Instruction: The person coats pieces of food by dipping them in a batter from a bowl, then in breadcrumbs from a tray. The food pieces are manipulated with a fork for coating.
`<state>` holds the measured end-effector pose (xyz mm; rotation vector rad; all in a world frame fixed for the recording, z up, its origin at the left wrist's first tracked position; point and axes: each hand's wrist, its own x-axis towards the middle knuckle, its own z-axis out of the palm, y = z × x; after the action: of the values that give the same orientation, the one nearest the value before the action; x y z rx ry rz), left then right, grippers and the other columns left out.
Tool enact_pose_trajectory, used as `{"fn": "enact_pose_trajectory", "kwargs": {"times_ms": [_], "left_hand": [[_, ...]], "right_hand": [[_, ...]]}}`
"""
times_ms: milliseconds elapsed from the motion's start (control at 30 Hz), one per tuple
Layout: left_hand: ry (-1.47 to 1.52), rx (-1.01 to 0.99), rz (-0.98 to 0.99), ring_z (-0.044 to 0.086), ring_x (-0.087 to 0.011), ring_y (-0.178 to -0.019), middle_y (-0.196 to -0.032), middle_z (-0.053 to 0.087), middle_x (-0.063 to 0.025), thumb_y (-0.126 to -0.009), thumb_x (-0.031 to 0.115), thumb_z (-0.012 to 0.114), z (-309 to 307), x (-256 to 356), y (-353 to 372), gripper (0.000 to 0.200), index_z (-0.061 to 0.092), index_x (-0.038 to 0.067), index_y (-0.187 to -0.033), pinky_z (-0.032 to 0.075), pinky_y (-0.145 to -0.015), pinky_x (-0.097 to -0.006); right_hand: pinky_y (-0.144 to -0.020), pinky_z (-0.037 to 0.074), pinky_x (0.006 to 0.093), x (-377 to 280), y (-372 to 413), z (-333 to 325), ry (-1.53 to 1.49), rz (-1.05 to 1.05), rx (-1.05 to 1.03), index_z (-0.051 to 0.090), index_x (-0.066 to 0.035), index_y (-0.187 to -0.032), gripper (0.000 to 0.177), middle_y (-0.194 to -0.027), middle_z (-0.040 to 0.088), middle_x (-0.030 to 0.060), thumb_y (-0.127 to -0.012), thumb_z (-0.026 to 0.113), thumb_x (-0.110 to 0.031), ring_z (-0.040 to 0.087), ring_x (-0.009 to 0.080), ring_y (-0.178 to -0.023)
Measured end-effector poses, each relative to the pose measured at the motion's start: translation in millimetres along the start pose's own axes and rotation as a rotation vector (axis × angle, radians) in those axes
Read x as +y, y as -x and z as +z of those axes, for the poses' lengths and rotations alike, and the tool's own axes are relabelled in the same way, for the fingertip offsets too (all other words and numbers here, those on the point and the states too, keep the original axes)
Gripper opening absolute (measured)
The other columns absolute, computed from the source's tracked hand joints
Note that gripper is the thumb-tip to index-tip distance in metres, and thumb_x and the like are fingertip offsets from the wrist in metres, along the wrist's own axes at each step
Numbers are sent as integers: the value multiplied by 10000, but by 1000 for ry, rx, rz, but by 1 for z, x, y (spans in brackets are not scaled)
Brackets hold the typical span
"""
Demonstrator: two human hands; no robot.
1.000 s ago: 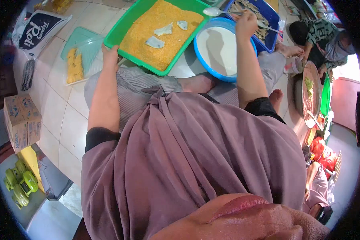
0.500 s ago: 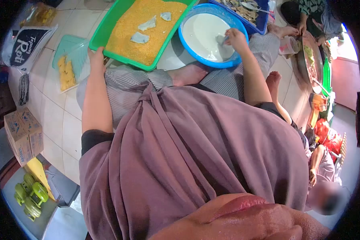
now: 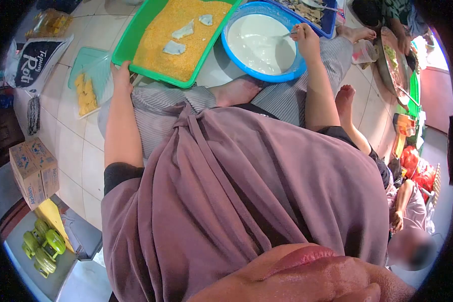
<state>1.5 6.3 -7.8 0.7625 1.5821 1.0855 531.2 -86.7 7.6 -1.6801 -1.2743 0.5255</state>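
My left hand [image 3: 121,76] grips the near left corner of a green tray [image 3: 158,76] full of orange-yellow crumbs [image 3: 178,58]. On the crumbs lie a few pale, coated pieces [image 3: 174,48]. A blue basin [image 3: 282,77] of white liquid [image 3: 259,43] stands right of the tray. Over the basin's right rim, my right hand [image 3: 304,38] is closed on a thin utensil that slants into the liquid; its lower end is hidden there.
Left are a teal-lidded container [image 3: 88,63] with yellow pieces [image 3: 86,95], a flour bag [image 3: 35,60] and a carton [image 3: 33,168]. A blue crate [image 3: 327,25] stands beyond the basin. Other people sit at the right, one person's hand [image 3: 402,44] beside a large pan [image 3: 387,70].
My right hand has risen and moved right, from over the liquid to the basin's rim, and the utensil shows more clearly. My left hand stays on the tray.
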Motion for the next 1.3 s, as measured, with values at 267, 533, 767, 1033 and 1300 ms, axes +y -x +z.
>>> {"fn": "enact_pose_trajectory", "kwargs": {"times_ms": [267,533,767,1033,1300], "left_hand": [[-4,-19,-33,522,-278,-1002,-1229,447,-143,-779,90,624,2,8,9,859,99,183,-1453,474,-756,-439],[38,16,-27,538,-245,-937,-1150,486,-115,-785,116,624,1,1,1,829,124,218,-1438,467,-712,-408],[41,4,-4,558,-208,-860,-1077,521,-87,-784,131,619,0,-3,-3,800,152,241,-1425,460,-666,-379],[-1,-32,-4,519,-290,-1010,-1233,434,-154,-784,100,623,0,3,3,858,92,180,-1453,489,-735,-419],[17,-19,23,518,-274,-988,-1200,453,-137,-776,116,629,-1,-2,-3,842,115,178,-1439,478,-729,-409]], "right_hand": [[-625,559,296,11,13,3,37,319,-301,577,24,-985,233,-874,646,110,-945,458,-172,668,189,-686],[-613,570,298,-4,9,14,-206,527,-188,562,69,-969,259,-860,636,152,-953,437,-157,669,231,-670],[-666,562,289,-1,7,16,-445,264,13,556,55,-982,240,-863,639,143,-952,442,-153,668,222,-719],[-633,525,272,-4,11,18,-11,43,-129,573,29,-969,227,-851,645,107,-942,455,-163,663,166,-700],[-562,525,290,-21,23,25,27,146,-160,580,37,-950,258,-820,652,109,-934,453,-187,655,176,-596]]}}
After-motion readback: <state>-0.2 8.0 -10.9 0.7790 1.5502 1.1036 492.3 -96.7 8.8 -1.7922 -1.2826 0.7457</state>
